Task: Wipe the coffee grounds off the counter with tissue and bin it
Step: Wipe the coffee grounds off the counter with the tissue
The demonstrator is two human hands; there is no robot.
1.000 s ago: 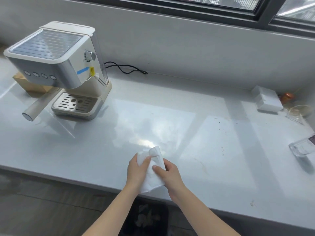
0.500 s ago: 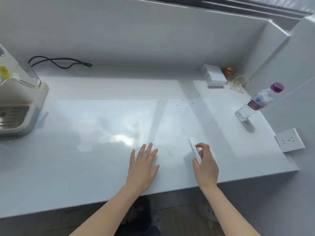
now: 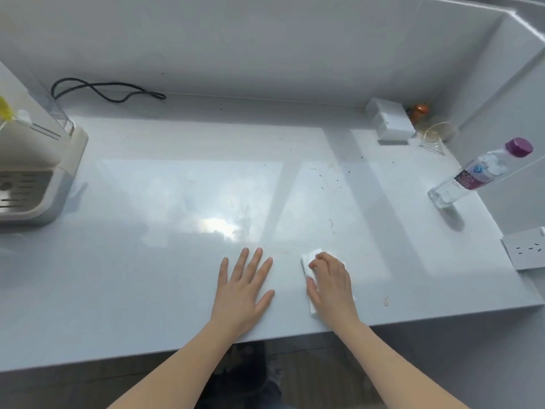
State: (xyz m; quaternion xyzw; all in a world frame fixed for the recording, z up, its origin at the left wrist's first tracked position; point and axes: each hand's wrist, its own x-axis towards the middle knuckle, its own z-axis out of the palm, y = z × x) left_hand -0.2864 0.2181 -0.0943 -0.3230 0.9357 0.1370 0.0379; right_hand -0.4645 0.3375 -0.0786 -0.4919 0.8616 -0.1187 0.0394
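Note:
A folded white tissue (image 3: 308,262) lies flat on the pale grey counter (image 3: 147,261) near the front edge, pressed down by my right hand (image 3: 331,286). My left hand (image 3: 243,286) rests flat on the counter just to its left, fingers spread, holding nothing. Dark coffee grounds (image 3: 330,181) are scattered as specks over the counter beyond the tissue, towards the back right. A brownish smear (image 3: 385,301) sits near the front edge to the right of my right hand. A dark bin (image 3: 241,376) shows dimly below the counter edge between my arms.
A cream coffee machine (image 3: 32,172) stands at the left with its black cord (image 3: 106,91) along the back wall. A white box (image 3: 390,122), an orange object (image 3: 420,112), a glass dish (image 3: 439,134) and a water bottle (image 3: 477,175) crowd the right corner. A wall socket (image 3: 526,249) is at the right.
My hands parted: the left went flat onto the counter, the right carried the tissue rightwards and pressed it down flat. The view swung right and down.

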